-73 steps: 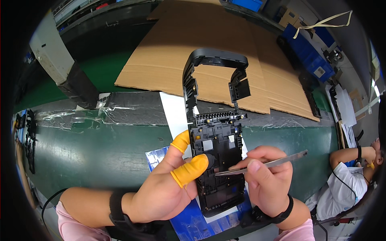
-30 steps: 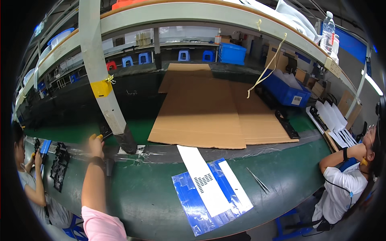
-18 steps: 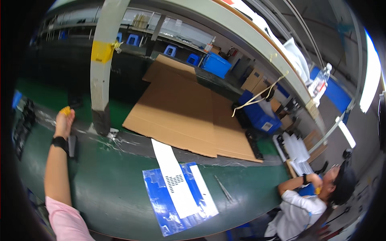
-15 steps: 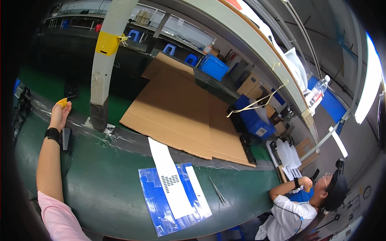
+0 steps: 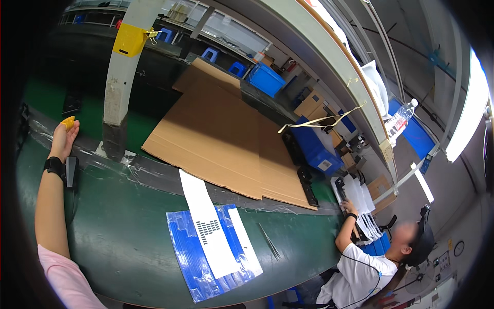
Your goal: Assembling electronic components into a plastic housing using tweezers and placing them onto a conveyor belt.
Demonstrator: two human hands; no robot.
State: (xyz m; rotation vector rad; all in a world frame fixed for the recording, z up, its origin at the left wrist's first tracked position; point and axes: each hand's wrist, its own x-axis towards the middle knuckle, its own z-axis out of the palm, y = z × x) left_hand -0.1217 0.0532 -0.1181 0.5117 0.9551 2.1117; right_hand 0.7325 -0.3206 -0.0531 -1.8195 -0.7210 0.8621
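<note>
My left hand (image 5: 65,138) reaches out over the far left part of the bench, its fingers drawn together and yellow showing at the fingertips (image 5: 68,122). What they pinch, if anything, is too small to make out. Just beyond the fingertips is a black part (image 5: 71,104) on the green surface. A black band (image 5: 53,165) circles my left wrist, and a dark box-shaped device (image 5: 72,172) is beside it. My right hand is out of the picture. On the bench lie a blue taped sheet (image 5: 182,242) with a white strip (image 5: 218,255) over it, and metal tweezers (image 5: 269,242) to their right.
Flattened cardboard (image 5: 216,139) covers the middle. A pale post (image 5: 121,87) rises between it and my left hand. A co-worker (image 5: 368,273) sits at the right, one hand on white sheets (image 5: 355,193). Behind are blue bins (image 5: 319,149) and a bottle (image 5: 404,118) on the overhead beam.
The whole view has shifted slightly, so the bench things appear further left. My left hand stays near the black part. The co-worker's hand has dropped from near the face to the white sheets.
</note>
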